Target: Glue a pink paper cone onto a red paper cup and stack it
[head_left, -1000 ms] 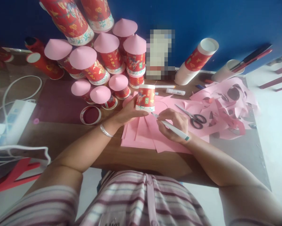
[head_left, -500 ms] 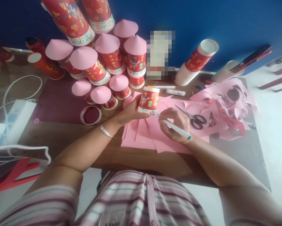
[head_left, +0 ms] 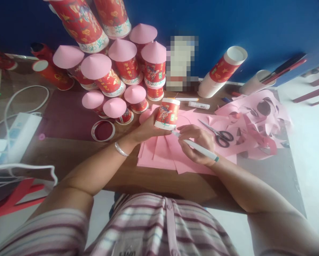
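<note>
My left hand (head_left: 150, 128) is closed around a red-and-white paper tube (head_left: 168, 113), tilted above a stack of pink paper (head_left: 161, 154). Green line drawing shows on the tube's white lower band. A white marker (head_left: 203, 150) with a green end is gripped in my right hand (head_left: 198, 140), its tip close to the tube's bottom edge; I cannot tell whether it touches. Scissors (head_left: 222, 138) with dark handles lie on the paper just right of my right hand.
Several red tubes with pink cone tops (head_left: 95, 66) stand at the back left, near a white ring (head_left: 103, 130). A taller tube (head_left: 223, 71), a pen holder (head_left: 258, 81), a glue stick (head_left: 198, 105) and cut pink scraps (head_left: 258, 121) are at right. A power strip (head_left: 23, 131) lies at left.
The tube has turned a little in my left hand, so its printed figure faces more forward. The marker has shifted slightly down and away from the white band.
</note>
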Demonstrator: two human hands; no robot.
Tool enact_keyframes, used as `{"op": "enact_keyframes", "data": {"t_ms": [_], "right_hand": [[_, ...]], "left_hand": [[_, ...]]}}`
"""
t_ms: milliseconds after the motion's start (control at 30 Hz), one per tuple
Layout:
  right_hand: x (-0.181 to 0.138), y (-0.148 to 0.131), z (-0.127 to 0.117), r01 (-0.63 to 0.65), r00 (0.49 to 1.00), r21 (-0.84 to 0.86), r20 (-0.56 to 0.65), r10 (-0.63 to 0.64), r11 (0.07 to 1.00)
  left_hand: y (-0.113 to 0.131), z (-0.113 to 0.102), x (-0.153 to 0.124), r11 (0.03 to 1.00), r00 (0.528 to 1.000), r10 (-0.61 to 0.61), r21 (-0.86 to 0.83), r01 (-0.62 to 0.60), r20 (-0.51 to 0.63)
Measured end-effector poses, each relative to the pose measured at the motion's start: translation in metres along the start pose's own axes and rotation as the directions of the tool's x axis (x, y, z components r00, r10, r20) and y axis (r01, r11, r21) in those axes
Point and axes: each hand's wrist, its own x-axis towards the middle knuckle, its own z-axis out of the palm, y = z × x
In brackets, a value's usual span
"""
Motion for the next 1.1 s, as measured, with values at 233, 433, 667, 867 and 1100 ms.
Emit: {"op": "enact_keyframes", "data": {"t_ms": [233,433,667,867,1100], "right_hand": [[0.001,0.002,0.004,0.15,0.988,-0.18,0.008,-0.151,0.972],[-0.001,-0.002,0.004,0.166,0.986,-0.197,0.047,-0.16,0.966],[0.002,-0.002,0.003,0.145,0.989,-0.211,0.059,-0.135,0.967],[0.001,-0.002,0.005,0.119,0.992,-0.228,0.069,-0.106,0.966],[-0.001,0.001,0.006,0.113,0.992,-0.218,0.081,-0.098,0.969]], "left_hand": [[-0.011,0.004,0.003,0.947,0.975,0.213,0.262,-0.189,-0.068],[-0.016,0.005,0.003,0.868,0.928,0.369,0.373,-0.327,-0.045],[-0.019,0.003,0.002,0.729,0.855,0.514,0.563,-0.39,-0.074],[-0.019,0.002,0.004,0.673,0.827,0.56,0.608,-0.421,-0.047],[-0.018,0.003,0.004,0.658,0.815,0.578,0.61,-0.442,-0.033]]}}
